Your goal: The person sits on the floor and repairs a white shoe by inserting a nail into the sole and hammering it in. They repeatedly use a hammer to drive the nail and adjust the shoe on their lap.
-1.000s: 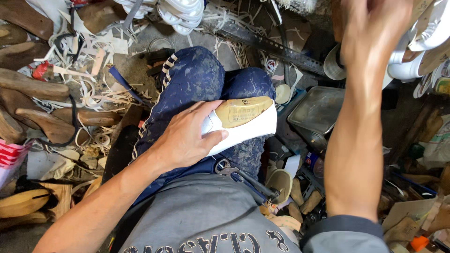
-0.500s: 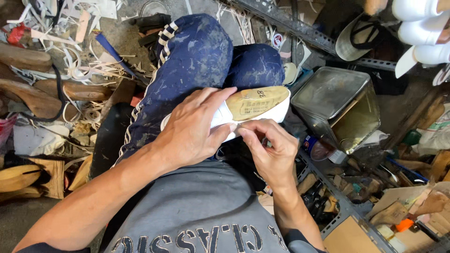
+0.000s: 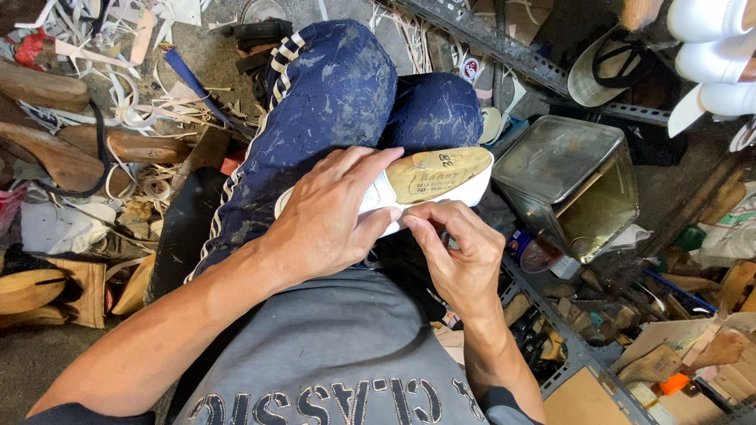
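A white shoe upper on a last (image 3: 441,179), its tan insole facing up, lies sole-up across my lap on dusty blue trousers (image 3: 339,102). My left hand (image 3: 327,220) presses down over the heel half of it and grips it. My right hand (image 3: 457,252) pinches the white edge of the upper near the shoe's middle with thumb and fingers. The toe end points right and is uncovered.
A dented metal tin (image 3: 571,185) with a stick in it stands right of my knee. Wooden lasts (image 3: 47,145) and white scrap strips (image 3: 142,118) cover the floor at left. White soles (image 3: 713,55) hang top right over a metal rack (image 3: 504,43).
My right hand came down from the shelf at upper right and now pinches the shoe's edge. The view has tilted down and left; the left hand stays on the shoe.
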